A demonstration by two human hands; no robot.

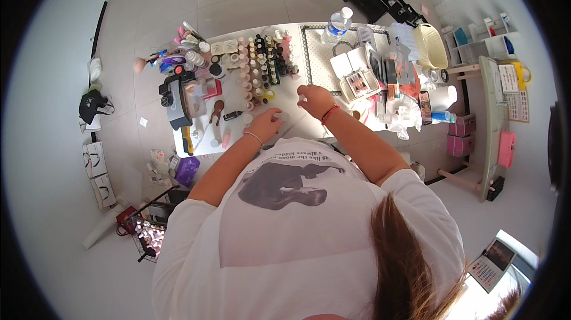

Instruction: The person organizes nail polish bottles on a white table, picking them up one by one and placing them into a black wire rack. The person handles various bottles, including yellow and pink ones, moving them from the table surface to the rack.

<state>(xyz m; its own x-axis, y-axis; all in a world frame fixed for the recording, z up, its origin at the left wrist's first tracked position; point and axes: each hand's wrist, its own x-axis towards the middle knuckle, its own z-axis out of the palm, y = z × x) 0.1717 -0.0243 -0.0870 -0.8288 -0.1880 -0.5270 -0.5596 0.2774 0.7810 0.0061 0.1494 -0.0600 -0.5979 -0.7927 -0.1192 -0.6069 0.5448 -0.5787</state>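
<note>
My left hand [263,124] is curled low over the near edge of the white table [238,135]. Its fingertips close on a small, pale, see-through round piece [283,116], perhaps a jar or lid. To the right and slightly farther away, my right hand [317,102] is pinched round something small and whitish, mostly hidden by the fingers. Just beyond the left hand stand rows of small cosmetic bottles [245,76] in pink, yellow and black. A dark little bottle [232,115] lies left of that hand, near a brown oval-headed tool [217,110].
A dark device [176,101] and brushes in holders [190,37] crowd the left side. On the right are an open white case [355,76], a water bottle [338,25], a cream basket [430,45] and clear plastic packaging [404,115]. A black-bordered dotted mat [315,52] lies at the back.
</note>
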